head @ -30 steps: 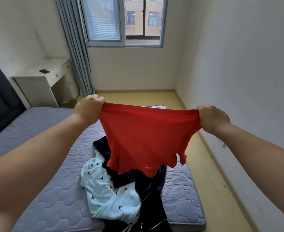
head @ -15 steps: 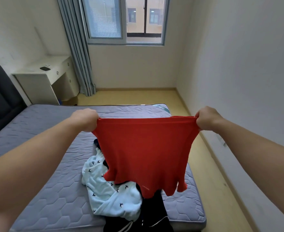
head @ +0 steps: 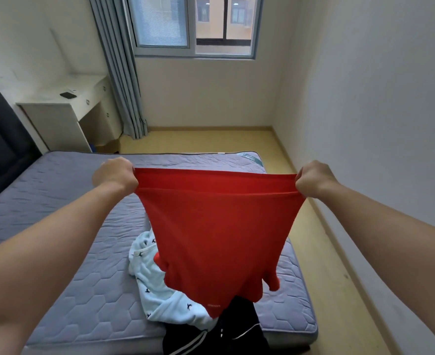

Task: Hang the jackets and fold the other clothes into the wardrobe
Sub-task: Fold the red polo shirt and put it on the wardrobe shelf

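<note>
Red T-shirt (head: 219, 226) hangs hem-up above the clothes pile (head: 160, 293) on the bed (head: 57, 201), a corner gripped in each fist, left hand (head: 115, 175) and right hand (head: 313, 179) pulling it taut, likely to flatten it for folding.

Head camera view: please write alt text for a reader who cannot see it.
A person's left hand and right hand grip a red garment by both ends of its top edge and hold it spread above a grey mattress. Below it lie a light blue patterned garment and a black garment with white stripes. A white desk and a window are behind.
</note>
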`<action>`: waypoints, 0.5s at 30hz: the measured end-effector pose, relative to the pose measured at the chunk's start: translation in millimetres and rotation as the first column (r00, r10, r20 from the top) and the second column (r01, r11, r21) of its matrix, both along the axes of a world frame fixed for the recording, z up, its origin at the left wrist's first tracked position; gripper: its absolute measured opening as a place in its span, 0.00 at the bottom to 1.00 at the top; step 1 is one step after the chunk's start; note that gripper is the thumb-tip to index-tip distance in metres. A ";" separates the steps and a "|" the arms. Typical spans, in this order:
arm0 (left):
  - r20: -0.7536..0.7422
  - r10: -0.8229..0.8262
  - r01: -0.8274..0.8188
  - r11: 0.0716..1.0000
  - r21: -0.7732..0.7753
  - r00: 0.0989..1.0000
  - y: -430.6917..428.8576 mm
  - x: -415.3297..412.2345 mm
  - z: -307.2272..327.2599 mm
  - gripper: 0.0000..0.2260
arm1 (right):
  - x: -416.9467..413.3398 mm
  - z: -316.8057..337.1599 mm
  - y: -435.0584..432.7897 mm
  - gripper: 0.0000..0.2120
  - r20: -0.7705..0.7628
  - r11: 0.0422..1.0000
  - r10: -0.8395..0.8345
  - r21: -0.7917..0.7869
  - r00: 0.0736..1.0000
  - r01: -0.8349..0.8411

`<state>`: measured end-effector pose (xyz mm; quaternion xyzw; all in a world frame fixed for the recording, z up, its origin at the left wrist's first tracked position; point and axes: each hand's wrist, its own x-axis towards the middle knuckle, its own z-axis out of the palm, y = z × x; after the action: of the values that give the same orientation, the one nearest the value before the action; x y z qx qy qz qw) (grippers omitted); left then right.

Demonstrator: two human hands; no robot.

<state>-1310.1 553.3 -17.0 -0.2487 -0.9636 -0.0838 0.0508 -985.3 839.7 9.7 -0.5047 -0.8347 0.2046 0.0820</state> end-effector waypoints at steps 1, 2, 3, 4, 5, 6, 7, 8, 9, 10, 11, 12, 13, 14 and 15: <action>-0.036 -0.014 0.012 0.999 -0.053 0.999 -1.0 -2.6 -1.2 0.07 | -0.4 -1.1 0.6 0.10 0.028 0.999 0.006 0.032 1.000 -0.007; -0.060 -0.047 0.041 0.994 -0.105 0.997 -2.8 -5.3 -2.9 0.06 | -1.0 -2.8 1.9 0.11 0.055 0.998 0.013 0.057 0.998 -0.016; -0.051 -0.076 0.068 0.988 -0.142 0.996 -5.2 -8.2 -4.3 0.06 | -1.3 -4.7 2.4 0.11 0.091 0.997 0.022 0.075 0.996 -0.029; -0.014 -0.109 0.105 0.979 -0.173 0.994 -8.0 -10.6 -5.9 0.06 | -1.3 -6.7 2.2 0.12 0.135 0.995 0.038 0.082 0.990 -0.050; 0.043 -0.159 0.165 0.962 -0.216 0.986 -10.9 -13.6 -8.6 0.07 | -1.2 -8.2 0.6 0.11 0.194 0.995 0.062 0.068 0.979 -0.076; 0.123 -0.203 0.229 0.939 -0.256 0.971 -13.6 -15.8 -11.8 0.09 | -0.6 -10.4 -0.7 0.10 0.262 0.994 0.091 0.028 0.961 -0.102; 0.211 -0.226 0.280 0.919 -0.279 0.951 -16.4 -16.3 -15.0 0.11 | 0.0 -12.2 -2.9 0.08 0.335 0.992 0.124 -0.026 0.934 -0.122; 0.295 -0.223 0.308 0.908 -0.285 0.929 -19.6 -16.6 -19.0 0.13 | 0.7 -14.6 -5.5 0.08 0.412 0.987 0.158 -0.085 0.897 -0.134; 0.372 -0.210 0.323 0.905 -0.275 0.904 -23.6 -17.4 -24.4 0.13 | 1.9 -17.5 -6.6 0.09 0.489 0.979 0.196 -0.146 0.850 -0.142; 0.443 -0.200 0.333 0.910 -0.247 0.874 -27.9 -18.0 -30.4 0.13 | 2.8 -20.0 -8.2 0.10 0.552 0.968 0.235 -0.209 0.800 -0.140; 0.501 -0.190 0.339 0.913 -0.226 0.845 -32.1 -17.4 -36.3 0.14 | 4.5 -22.4 -10.4 0.13 0.623 0.953 0.281 -0.270 0.729 -0.137; 0.556 -0.178 0.344 0.915 -0.209 0.812 -35.9 -15.9 -40.3 0.15 | 6.3 -26.6 -11.7 0.14 0.670 0.938 0.317 -0.325 0.671 -0.119; 0.600 -0.170 0.356 0.911 -0.207 0.782 -39.4 -15.3 -44.4 0.17 | 7.5 -30.3 -13.5 0.16 0.700 0.921 0.354 -0.375 0.621 -0.102; 0.641 -0.153 0.373 0.901 -0.223 0.752 -42.4 -15.0 -47.4 0.21 | 8.0 -34.2 -15.4 0.16 0.721 0.907 0.380 -0.413 0.580 -0.082; 0.678 -0.128 0.396 0.882 -0.257 0.724 -44.9 -14.9 -48.7 0.24 | 7.3 -35.8 -16.8 0.16 0.751 0.901 0.396 -0.430 0.528 -0.063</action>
<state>-1325.0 508.3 -65.6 -0.3460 -0.8724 0.0202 -0.3446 -978.0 822.9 -26.1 -0.4301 -0.7839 0.0991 -0.4367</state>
